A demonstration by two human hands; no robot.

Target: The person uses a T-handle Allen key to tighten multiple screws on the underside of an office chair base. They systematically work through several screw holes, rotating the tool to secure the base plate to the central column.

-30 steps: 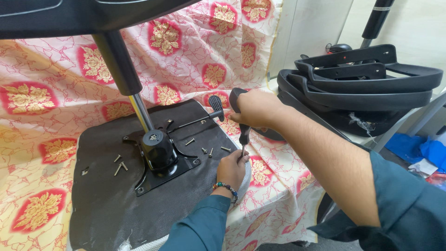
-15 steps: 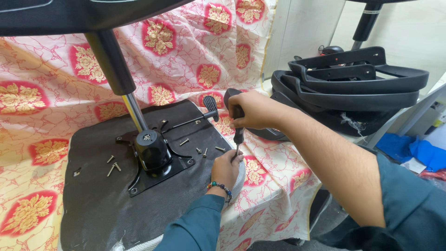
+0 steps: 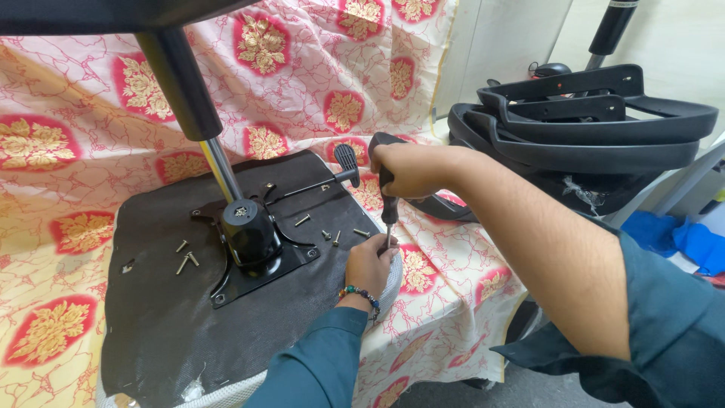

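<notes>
While the right hand (image 3: 411, 168) remains clenched around the black handle of the screwdriver (image 3: 387, 198), the shaft stands upright with its tip at the seat's right edge. The left hand (image 3: 370, 264) is curled at that tip, gripping the rim; whether it pinches a screw cannot be told. Compared with a second ago, both hands hold the same grip and position, so the fastening looks ongoing. Loose screws (image 3: 185, 257) lie on the upturned seat base (image 3: 151, 332), beside the mounting plate (image 3: 260, 264).
</notes>
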